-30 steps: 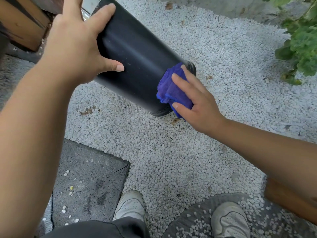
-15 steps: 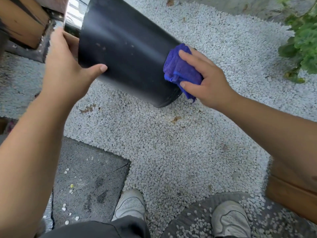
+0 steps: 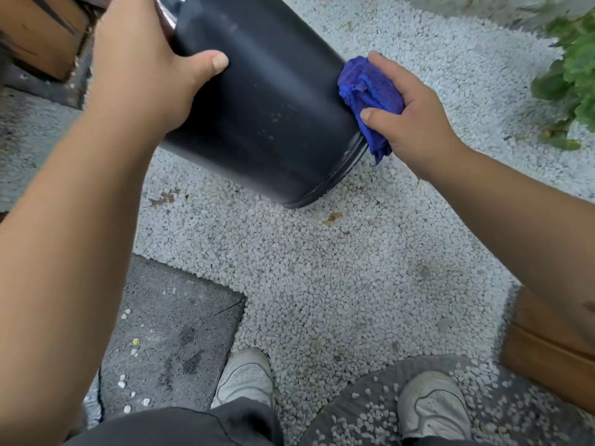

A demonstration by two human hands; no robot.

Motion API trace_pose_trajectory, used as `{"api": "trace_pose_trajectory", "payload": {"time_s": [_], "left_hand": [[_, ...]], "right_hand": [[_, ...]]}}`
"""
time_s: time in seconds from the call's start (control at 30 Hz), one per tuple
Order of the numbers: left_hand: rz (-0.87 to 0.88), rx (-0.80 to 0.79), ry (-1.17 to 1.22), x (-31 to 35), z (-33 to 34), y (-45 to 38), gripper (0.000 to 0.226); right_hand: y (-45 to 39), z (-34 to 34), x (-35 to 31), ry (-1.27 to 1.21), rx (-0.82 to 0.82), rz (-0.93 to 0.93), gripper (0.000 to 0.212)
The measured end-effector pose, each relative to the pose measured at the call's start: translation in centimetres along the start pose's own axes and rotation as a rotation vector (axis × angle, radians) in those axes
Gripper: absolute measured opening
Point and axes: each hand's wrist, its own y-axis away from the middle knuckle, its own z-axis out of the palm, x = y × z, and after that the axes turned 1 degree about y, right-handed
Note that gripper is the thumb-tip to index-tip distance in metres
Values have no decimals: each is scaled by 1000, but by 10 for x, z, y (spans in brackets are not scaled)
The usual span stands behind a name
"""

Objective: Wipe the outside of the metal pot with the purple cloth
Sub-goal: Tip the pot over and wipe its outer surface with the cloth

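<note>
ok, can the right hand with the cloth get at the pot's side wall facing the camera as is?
Probably yes. The right hand presses the purple cloth at the pot's bottom edge, and the dark wall beside it is bare. The left hand grips only near the rim end, so a sweep looks unobstructed.

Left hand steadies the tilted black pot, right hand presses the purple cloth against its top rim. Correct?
Not quite. In the head view the right hand presses the purple cloth near the pot's bottom edge, not its top rim. The left hand does steady it.

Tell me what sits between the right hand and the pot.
The purple cloth, bunched in the right hand and held against the pot near its bottom edge, as the head view shows.
</note>
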Motion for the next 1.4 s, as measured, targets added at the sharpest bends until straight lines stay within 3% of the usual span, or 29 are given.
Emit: {"api": "trace_pose_trajectory", "payload": {"time_s": [0.5,0.6,0.8,1.1,1.4], "left_hand": [[111,20,-85,21,14,-8,60],[116,-4,-54,5,7,1,41],[-47,-142,-60,-41,2,23,47],[75,-111,-36,-4,24,3,36],[61,-121,3,-8,24,5,35]], "right_hand": [[31,15,30,156,97,-44,69],[30,17,29,140,104,-41,68],[19,18,28,124,125,-41,67],[38,37,53,226,138,-1,73],[51,68,62,235,225,-59,75]]}}
